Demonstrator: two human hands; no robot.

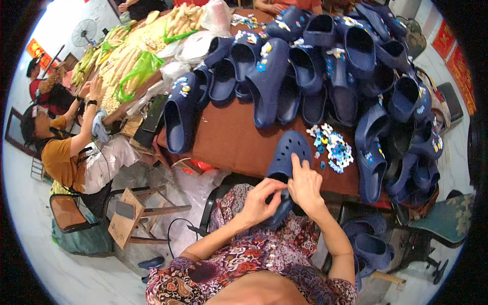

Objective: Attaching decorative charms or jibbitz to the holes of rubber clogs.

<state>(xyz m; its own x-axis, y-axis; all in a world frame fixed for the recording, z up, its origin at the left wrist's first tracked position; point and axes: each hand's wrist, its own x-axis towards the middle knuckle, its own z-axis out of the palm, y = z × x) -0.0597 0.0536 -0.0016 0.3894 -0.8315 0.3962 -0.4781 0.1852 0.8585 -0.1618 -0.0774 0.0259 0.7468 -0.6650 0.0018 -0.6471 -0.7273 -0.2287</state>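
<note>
A navy blue foam clog (290,144), with holes across its upper, rests toe-away at the table's near edge, its heel over my lap. My right hand (306,185) is on the clog, fingers bent over the upper near its opening and holding it. Beside the opening, my left hand (262,201) has its fingers curled and pinched together; what they hold, if anything, is hidden. Just right of the clog's toe lies a small pile of white, blue and yellow shoe charms (335,147).
Many charm-decorated navy clogs (272,76) crowd the brown-covered table (223,132). More clogs (371,244) lie low at the right. Peeled corn cobs and loose kernels (109,84) cover the far left, beside a seated person (66,152). A wooden stool (129,216) stands left.
</note>
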